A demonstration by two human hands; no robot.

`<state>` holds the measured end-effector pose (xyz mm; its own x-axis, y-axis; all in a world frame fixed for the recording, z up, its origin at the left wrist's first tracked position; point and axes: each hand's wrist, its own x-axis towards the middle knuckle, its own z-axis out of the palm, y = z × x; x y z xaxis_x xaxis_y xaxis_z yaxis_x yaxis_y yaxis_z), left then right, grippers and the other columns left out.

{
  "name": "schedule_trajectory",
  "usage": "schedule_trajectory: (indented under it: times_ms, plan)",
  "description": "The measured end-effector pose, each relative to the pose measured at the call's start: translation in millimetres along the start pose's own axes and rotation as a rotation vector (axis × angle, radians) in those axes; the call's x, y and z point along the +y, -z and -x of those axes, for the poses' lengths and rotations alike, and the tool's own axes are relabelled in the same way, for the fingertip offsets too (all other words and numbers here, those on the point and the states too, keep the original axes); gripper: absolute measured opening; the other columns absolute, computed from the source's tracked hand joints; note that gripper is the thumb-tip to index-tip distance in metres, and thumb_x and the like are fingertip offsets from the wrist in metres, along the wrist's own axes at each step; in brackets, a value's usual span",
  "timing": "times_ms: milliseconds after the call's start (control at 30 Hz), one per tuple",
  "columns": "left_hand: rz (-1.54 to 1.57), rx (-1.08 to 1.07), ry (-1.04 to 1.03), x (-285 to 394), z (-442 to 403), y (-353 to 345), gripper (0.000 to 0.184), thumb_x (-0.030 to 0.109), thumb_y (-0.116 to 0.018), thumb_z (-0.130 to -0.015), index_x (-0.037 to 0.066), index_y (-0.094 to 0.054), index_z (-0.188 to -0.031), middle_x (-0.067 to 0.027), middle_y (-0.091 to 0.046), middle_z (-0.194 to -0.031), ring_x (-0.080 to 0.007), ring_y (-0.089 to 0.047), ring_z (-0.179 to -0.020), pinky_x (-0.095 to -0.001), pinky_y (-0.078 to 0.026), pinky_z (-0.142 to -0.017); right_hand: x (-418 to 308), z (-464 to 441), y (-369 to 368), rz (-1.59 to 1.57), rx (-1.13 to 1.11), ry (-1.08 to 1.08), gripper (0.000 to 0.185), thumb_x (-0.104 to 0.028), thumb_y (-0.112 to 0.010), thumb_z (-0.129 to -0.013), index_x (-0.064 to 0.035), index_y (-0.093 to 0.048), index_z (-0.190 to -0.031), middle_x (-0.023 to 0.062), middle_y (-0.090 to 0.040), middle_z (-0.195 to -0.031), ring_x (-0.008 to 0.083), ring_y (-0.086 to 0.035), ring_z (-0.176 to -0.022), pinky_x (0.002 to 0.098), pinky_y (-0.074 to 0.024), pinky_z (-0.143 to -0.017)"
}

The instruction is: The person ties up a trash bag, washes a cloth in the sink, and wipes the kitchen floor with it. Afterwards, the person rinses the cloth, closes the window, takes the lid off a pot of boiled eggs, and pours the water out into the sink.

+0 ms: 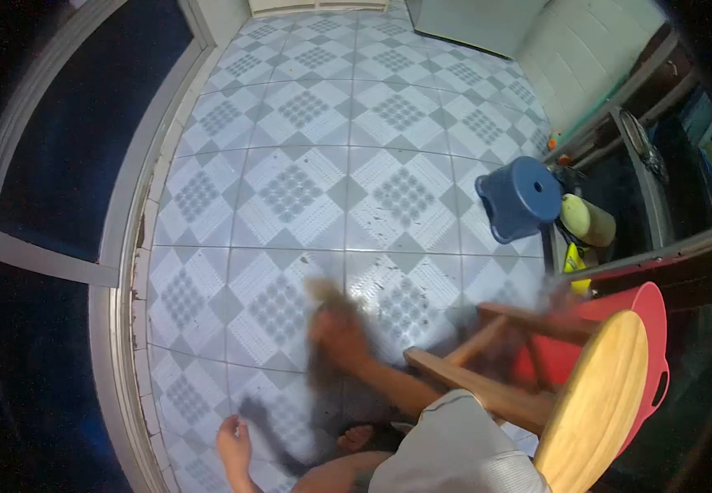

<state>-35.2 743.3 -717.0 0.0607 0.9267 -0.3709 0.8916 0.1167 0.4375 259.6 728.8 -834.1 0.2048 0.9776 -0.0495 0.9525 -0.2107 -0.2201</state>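
My right hand (341, 335) is low over the tiled floor (290, 193), smeared by motion. Its fingers appear closed round something with a pale tan end (321, 287); the blur hides what kind of thing it is. A dark smear lies just below that hand, and I cannot tell whether it is part of the thing or shadow. Lower left, my left hand (234, 442) hangs above the tiles, with a gap between thumb and loosely bent fingers and nothing visible in it. Small dark specks (385, 287) are scattered on the tiles beyond my right hand.
To my right, a wooden stool (598, 403) lies tipped, its legs toward the middle. Behind it is a red plastic tub (656, 329). A blue plastic stool (520, 197) stands farther off, beside a pale yellow container (587, 220). A metal-framed door (110, 197) lines the left.
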Motion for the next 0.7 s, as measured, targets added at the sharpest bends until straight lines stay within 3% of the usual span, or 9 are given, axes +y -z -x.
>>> schedule_trajectory:
  times_ms: [67,133,200,333,500,633,700]
  plan:
    - [-0.078,-0.026,0.005,2,0,2,0.024,0.011,-0.056,-0.075,-0.003,-0.056,-0.094,-0.0184,-0.059,-0.085,-0.029,-0.058,-0.079,-0.0335,-0.045,-0.07,74,1,-15,-0.602,0.271,-0.488,0.031,-0.021,-0.038,-0.083,-0.013,-0.045,-0.112,0.0097,-0.04,-0.12,0.032,-0.03,-0.116,0.0501,-0.0174,-0.096]
    - [-0.05,-0.029,0.012,-1,-2,-2,0.023,0.011,-0.056,-0.075,-0.003,-0.056,-0.093,-0.0191,-0.059,-0.086,-0.029,-0.058,-0.078,-0.0337,-0.045,-0.069,104,1,-19,0.086,0.421,-0.853,0.036,-0.023,-0.037,-0.083,-0.0137,-0.042,-0.118,0.0097,-0.032,-0.129,0.0336,-0.026,-0.119,0.0537,-0.0125,-0.096]
    - [-0.074,-0.049,0.004,2,-2,-1,0.023,0.011,-0.056,-0.076,-0.003,-0.056,-0.093,-0.0196,-0.059,-0.085,-0.0287,-0.058,-0.078,-0.0341,-0.045,-0.068,145,-18,-36,0.135,0.458,-1.31,0.043,-0.027,-0.034,-0.084,-0.0168,-0.034,-0.125,0.0098,-0.022,-0.135,0.0334,-0.018,-0.123,0.0546,-0.012,-0.097]
    - [-0.067,0.023,-0.077,10,5,6,0.025,0.015,-0.055,-0.076,-0.003,-0.056,-0.092,-0.0199,-0.059,-0.082,-0.0292,-0.058,-0.077,-0.0346,-0.045,-0.068,203,-63,-5,0.035,0.486,-1.652,0.046,-0.033,-0.031,-0.085,-0.017,-0.031,-0.127,0.0109,-0.019,-0.136,0.0346,-0.016,-0.124,0.0567,-0.0071,-0.096]
    - [-0.104,0.048,0.012,-10,18,5,0.025,0.017,-0.055,-0.075,-0.002,-0.057,-0.092,-0.0193,-0.059,-0.082,-0.0305,-0.057,-0.078,-0.0362,-0.044,-0.07,189,-132,-6,0.021,0.526,-1.239,0.053,-0.047,-0.035,-0.081,-0.017,-0.036,-0.124,0.0115,-0.024,-0.134,0.035,-0.017,-0.123,0.0594,-0.0069,-0.094]
    - [-0.136,0.028,0.111,-27,32,3,0.024,0.016,-0.057,-0.073,0.0,-0.057,-0.091,-0.0177,-0.06,-0.083,-0.0306,-0.057,-0.078,-0.0368,-0.044,-0.071,100,-206,-24,0.024,0.547,-0.652,0.057,-0.054,-0.046,-0.072,-0.0223,-0.043,-0.119,0.0108,-0.03,-0.13,0.0349,-0.02,-0.122,0.0602,-0.0066,-0.094]
    - [-0.111,0.046,0.134,-40,38,3,0.024,0.015,-0.058,-0.072,0.0,-0.058,-0.091,-0.0169,-0.06,-0.083,-0.0307,-0.057,-0.079,-0.0364,-0.044,-0.071,28,-230,-50,-0.116,0.578,-0.228,0.057,-0.051,-0.049,-0.069,-0.0211,-0.045,-0.117,0.0112,-0.031,-0.129,0.0344,-0.02,-0.122,0.0601,-0.0071,-0.094]
